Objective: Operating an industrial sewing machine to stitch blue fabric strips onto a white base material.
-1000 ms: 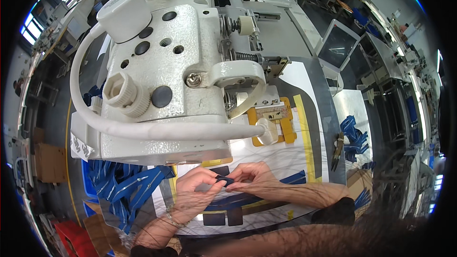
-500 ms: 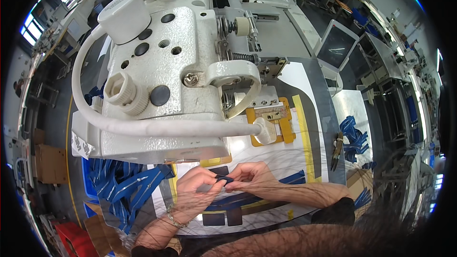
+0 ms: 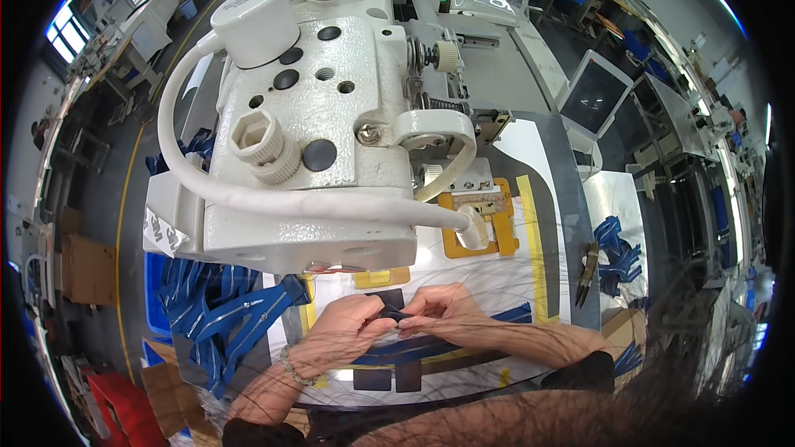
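Both hands meet in front of the white sewing machine [image 3: 315, 116], pinching a small dark blue fabric piece [image 3: 394, 313] between the fingertips. My left hand [image 3: 352, 323] has its fingers closed on the piece's left side. From the other side my right hand [image 3: 447, 311] grips it with thumb and fingers. Fingers partly cover the piece, so its full shape is hidden. Below the hands a blue strip [image 3: 431, 348] lies across the white work plate [image 3: 472, 374]. Two dark rectangular patches [image 3: 408, 376] rest near the plate's front edge.
Blue straps with silvery stripes [image 3: 236, 314] are heaped at the left, by a blue bin [image 3: 156, 298]. A yellow clamp frame [image 3: 507, 236] sits beneath the machine head. At the right are snips [image 3: 587, 275], more blue straps [image 3: 617, 252] and a screen [image 3: 595, 93].
The view has shifted slightly, so the machine appears farther right. My left hand has turned, its fingers now folded closer round the fabric piece. The right hand keeps its pinch nearly in place.
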A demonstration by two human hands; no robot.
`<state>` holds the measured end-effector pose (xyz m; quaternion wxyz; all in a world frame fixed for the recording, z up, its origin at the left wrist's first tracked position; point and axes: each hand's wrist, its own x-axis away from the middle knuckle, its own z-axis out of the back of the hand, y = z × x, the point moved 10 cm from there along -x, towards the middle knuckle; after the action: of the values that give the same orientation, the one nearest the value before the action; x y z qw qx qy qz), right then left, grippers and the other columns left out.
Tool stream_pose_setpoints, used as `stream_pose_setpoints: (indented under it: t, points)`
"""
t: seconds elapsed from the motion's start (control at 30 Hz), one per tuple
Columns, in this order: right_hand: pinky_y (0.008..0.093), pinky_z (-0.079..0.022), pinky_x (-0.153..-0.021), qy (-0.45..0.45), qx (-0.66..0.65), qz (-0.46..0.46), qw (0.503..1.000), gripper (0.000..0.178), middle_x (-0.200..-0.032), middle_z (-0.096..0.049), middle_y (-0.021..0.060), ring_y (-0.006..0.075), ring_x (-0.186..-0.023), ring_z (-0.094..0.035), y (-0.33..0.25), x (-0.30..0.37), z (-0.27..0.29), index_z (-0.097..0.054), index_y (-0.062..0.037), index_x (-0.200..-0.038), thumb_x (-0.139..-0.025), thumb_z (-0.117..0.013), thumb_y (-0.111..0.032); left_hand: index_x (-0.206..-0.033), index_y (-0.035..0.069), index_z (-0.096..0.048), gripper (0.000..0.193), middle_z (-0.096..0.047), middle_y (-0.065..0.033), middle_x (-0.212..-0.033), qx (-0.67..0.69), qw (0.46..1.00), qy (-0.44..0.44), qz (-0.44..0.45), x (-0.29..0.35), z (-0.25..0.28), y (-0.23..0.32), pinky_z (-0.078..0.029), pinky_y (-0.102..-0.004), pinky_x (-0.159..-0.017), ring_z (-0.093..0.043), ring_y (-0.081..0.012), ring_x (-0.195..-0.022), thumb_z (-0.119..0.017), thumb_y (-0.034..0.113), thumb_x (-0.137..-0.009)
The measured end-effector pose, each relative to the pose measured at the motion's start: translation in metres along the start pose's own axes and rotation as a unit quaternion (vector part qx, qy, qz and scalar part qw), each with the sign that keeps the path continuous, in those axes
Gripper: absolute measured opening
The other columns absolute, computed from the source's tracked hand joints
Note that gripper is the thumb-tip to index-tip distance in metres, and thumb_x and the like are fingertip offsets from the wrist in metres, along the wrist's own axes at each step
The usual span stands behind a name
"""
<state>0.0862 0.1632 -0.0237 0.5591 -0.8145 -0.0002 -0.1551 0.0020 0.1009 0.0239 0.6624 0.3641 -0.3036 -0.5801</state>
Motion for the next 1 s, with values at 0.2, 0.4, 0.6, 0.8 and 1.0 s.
stream_pose_setpoints:
  t: [0.2, 0.4, 0.6, 0.8, 1.0]
  points:
    - [0.0270, -0.058, -0.076, 0.010, -0.013, -0.031, 0.999, 0.007, -0.089, -0.069, 0.0109, 0.0145, -0.083, -0.069, 0.005, -0.002, 0.001, -0.063, 0.0026, -0.091, -0.088, -0.067, -0.002, -0.074, 0.001, -0.048, 0.031, -0.046, -0.0142, -0.065, 0.084, 0.994, -0.012, 0.064, 0.003, -0.007, -0.012, -0.038, -0.0393, -0.056, -0.046, -0.0317, -0.059, -0.061, 0.023, -0.092]
    - [0.0272, -0.058, -0.077, 0.012, -0.023, -0.025, 0.999, 0.008, -0.090, -0.070, 0.0116, 0.0145, -0.083, -0.068, 0.003, -0.002, 0.002, -0.063, 0.0025, -0.092, -0.089, -0.067, -0.003, -0.075, 0.001, -0.050, 0.028, -0.045, -0.0134, -0.063, 0.082, 0.995, 0.024, 0.056, 0.002, -0.003, -0.009, -0.038, -0.0393, -0.056, -0.046, -0.0310, -0.058, -0.062, 0.020, -0.090]
    - [0.0269, -0.058, -0.078, 0.013, -0.015, -0.038, 0.999, 0.009, -0.093, -0.069, 0.0121, 0.0148, -0.084, -0.068, 0.007, -0.002, 0.003, -0.062, 0.0038, -0.095, -0.089, -0.066, -0.002, -0.073, 0.001, -0.050, 0.028, -0.045, -0.0129, -0.062, 0.067, 0.995, 0.045, 0.056, 0.003, 0.000, -0.008, -0.038, -0.0393, -0.056, -0.047, -0.0309, -0.058, -0.063, 0.019, -0.089]
    - [0.0244, -0.054, -0.076, 0.013, -0.029, -0.043, 0.999, 0.013, -0.091, -0.067, 0.0077, 0.0116, -0.084, -0.066, 0.010, -0.002, 0.002, -0.060, 0.0031, -0.097, -0.090, -0.066, -0.006, -0.071, 0.001, -0.049, 0.029, -0.045, -0.0126, -0.062, 0.055, 0.996, 0.049, 0.048, 0.004, 0.001, -0.008, -0.038, -0.0396, -0.056, -0.046, -0.0313, -0.058, -0.064, 0.018, -0.089]
    - [0.0261, -0.053, -0.063, -0.032, 0.200, -0.011, 0.979, 0.011, -0.077, -0.067, 0.0043, 0.0085, -0.074, -0.064, -0.019, -0.004, -0.003, -0.062, 0.0011, -0.089, -0.089, -0.067, -0.009, -0.070, 0.003, -0.048, 0.026, -0.045, -0.0123, -0.065, -0.001, 0.998, 0.020, -0.055, 0.003, -0.004, 0.003, -0.039, -0.0407, -0.058, -0.048, -0.0310, -0.062, -0.063, 0.016, -0.088]
